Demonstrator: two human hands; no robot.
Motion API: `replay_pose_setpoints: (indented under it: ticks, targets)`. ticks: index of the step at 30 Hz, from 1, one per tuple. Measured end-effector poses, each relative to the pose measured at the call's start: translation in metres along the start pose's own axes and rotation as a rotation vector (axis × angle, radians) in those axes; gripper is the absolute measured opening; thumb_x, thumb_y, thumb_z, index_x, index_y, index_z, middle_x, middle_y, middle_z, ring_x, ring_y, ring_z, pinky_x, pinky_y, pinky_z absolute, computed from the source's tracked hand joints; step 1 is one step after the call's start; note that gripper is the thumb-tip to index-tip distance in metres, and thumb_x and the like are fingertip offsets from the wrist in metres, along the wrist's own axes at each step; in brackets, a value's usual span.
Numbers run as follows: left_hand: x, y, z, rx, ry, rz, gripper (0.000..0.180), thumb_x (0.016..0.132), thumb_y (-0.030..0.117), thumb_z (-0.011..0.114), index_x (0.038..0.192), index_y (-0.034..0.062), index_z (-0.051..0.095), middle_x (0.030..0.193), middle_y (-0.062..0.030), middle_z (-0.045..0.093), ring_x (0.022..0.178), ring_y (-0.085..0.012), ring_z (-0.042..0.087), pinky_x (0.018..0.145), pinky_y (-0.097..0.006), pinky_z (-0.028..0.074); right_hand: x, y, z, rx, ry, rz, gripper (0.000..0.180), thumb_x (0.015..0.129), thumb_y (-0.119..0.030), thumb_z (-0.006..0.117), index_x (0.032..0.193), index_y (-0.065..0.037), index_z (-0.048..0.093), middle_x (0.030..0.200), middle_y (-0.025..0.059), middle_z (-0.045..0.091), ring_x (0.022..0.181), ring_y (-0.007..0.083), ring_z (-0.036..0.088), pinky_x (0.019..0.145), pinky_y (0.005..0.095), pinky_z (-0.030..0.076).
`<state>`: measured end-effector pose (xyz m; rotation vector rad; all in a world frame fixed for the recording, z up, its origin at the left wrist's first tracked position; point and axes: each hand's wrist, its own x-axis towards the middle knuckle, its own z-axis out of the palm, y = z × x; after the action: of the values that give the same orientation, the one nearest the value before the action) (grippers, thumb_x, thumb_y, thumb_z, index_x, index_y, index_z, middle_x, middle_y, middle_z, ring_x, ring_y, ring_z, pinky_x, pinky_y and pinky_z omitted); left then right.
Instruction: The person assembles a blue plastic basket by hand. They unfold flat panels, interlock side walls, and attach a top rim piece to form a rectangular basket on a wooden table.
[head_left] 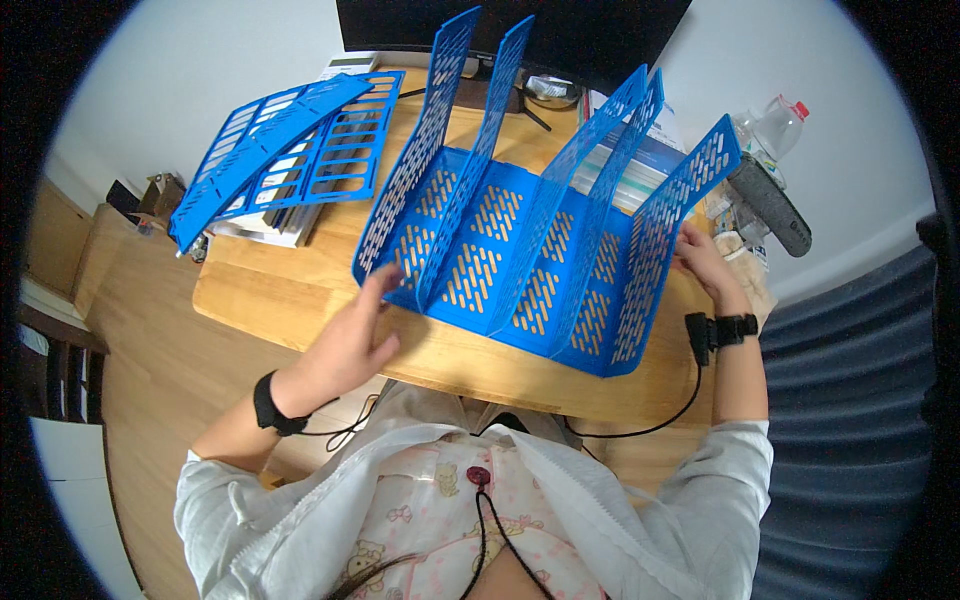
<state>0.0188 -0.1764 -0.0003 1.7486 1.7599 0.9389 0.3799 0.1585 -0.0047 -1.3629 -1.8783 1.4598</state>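
Wooden table [260, 278] carries the blue file rack [538, 250] base-down, likely for stability; my left grip [343, 335] gapes by its front-left corner, while I can't tell whether my right grip [706, 264] holds its right panel [655, 250].

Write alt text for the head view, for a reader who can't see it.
A blue perforated rack with five upright panels is on a wooden table, a person's left hand at its near left corner and right hand by its right side. Further blue panels rest at the table's left, and a dark monitor stands behind.
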Motion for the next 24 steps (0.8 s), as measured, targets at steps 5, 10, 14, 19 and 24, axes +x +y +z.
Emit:
replay_pose_setpoints:
  ticks: [5, 10, 14, 19, 24]
  targets:
    - [0.025, 0.038, -0.026, 0.223, 0.052, 0.367, 0.033, 0.082, 0.007, 0.058, 0.115, 0.0050, 0.051, 0.096, -0.0131, 0.058, 0.084, -0.0308, 0.060, 0.068, -0.037, 0.050, -0.062, -0.042, -0.014, -0.315, 0.159, -0.186, 0.008, 0.089, -0.008, 0.051, 0.088, -0.002, 0.056, 0.064, -0.0031, 0.049, 0.057, 0.0052, 0.046, 0.051, 0.0203, 0.036]
    - [0.057, 0.066, 0.004, 0.376, -0.077, 0.565, 0.040, 0.084, 0.019, 0.058, 0.121, 0.0068, 0.050, 0.082, -0.0123, 0.053, 0.072, -0.0291, 0.057, 0.064, -0.037, 0.048, -0.099, -0.105, 0.030, -0.324, 0.139, -0.452, 0.012, 0.089, -0.009, 0.054, 0.096, 0.000, 0.058, 0.067, -0.0022, 0.051, 0.062, 0.0040, 0.048, 0.055, 0.0196, 0.038]
    - [0.067, 0.067, 0.024, 0.431, -0.105, 0.532, 0.038, 0.084, 0.021, 0.057, 0.119, 0.0069, 0.050, 0.082, -0.0130, 0.054, 0.075, -0.0295, 0.059, 0.062, -0.038, 0.049, -0.092, -0.136, 0.085, -0.527, -0.118, -0.707, 0.028, 0.090, -0.002, 0.049, 0.118, -0.004, 0.050, 0.092, 0.0042, 0.057, 0.086, 0.0118, 0.057, 0.072, 0.0226, 0.045]
    - [0.071, 0.054, 0.037, 0.323, -0.057, 0.530, 0.037, 0.084, 0.015, 0.057, 0.116, 0.0004, 0.048, 0.084, -0.0153, 0.056, 0.075, -0.0318, 0.058, 0.066, -0.040, 0.048, -0.054, -0.151, 0.124, -0.886, -0.191, -0.867, 0.043, 0.088, 0.003, 0.046, 0.130, -0.003, 0.040, 0.116, 0.0186, 0.057, 0.106, 0.0336, 0.056, 0.087, 0.0377, 0.047]
    - [0.069, 0.043, 0.038, 0.188, -0.086, 0.454, 0.036, 0.084, 0.010, 0.056, 0.116, -0.0032, 0.045, 0.087, -0.0197, 0.058, 0.080, -0.0365, 0.058, 0.069, -0.042, 0.048, -0.035, -0.163, 0.131, -0.913, -0.362, -0.866, 0.041, 0.086, 0.003, 0.046, 0.127, 0.001, 0.044, 0.121, 0.0223, 0.054, 0.110, 0.0364, 0.053, 0.090, 0.0398, 0.045]
